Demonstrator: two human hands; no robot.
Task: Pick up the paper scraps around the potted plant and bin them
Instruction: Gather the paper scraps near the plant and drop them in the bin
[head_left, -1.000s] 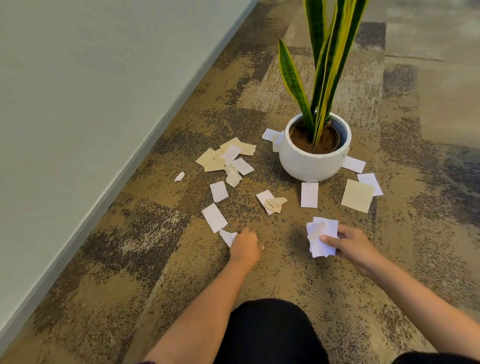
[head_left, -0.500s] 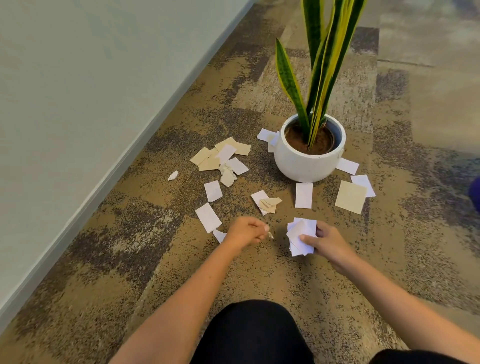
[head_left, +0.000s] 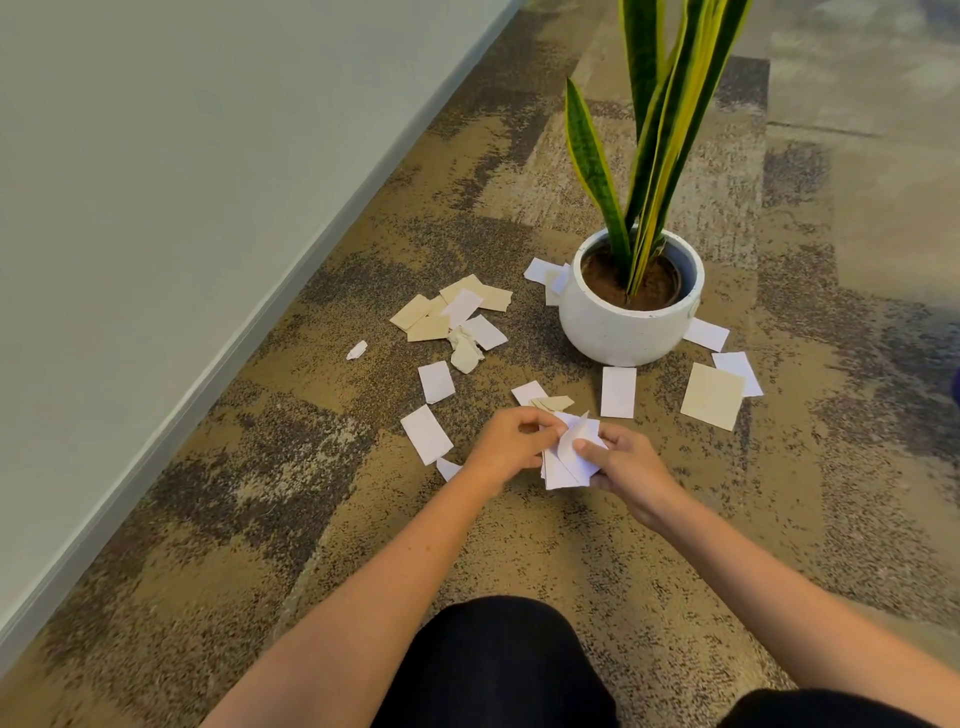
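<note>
- Head view: right hand (head_left: 631, 470) clamped on white scrap stack (head_left: 566, 462); left hand (head_left: 511, 441) pinching stack's top edge.
- Loose scraps (head_left: 451, 317) on carpet (head_left: 322, 519), 9 to 3 o'clock around white pot (head_left: 621, 327).

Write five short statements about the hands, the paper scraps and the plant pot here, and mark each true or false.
1. The right hand holds a stack of white paper scraps. True.
2. The left hand rests flat on the brown patterned carpet. False: it is raised and meets the stack.
3. The round white plant pot lies tipped over. False: it stands upright.
4. A large beige square of paper lies right of the pot's base. True.
5. No scraps remain on the carpet. False: many still lie around the pot.
</note>
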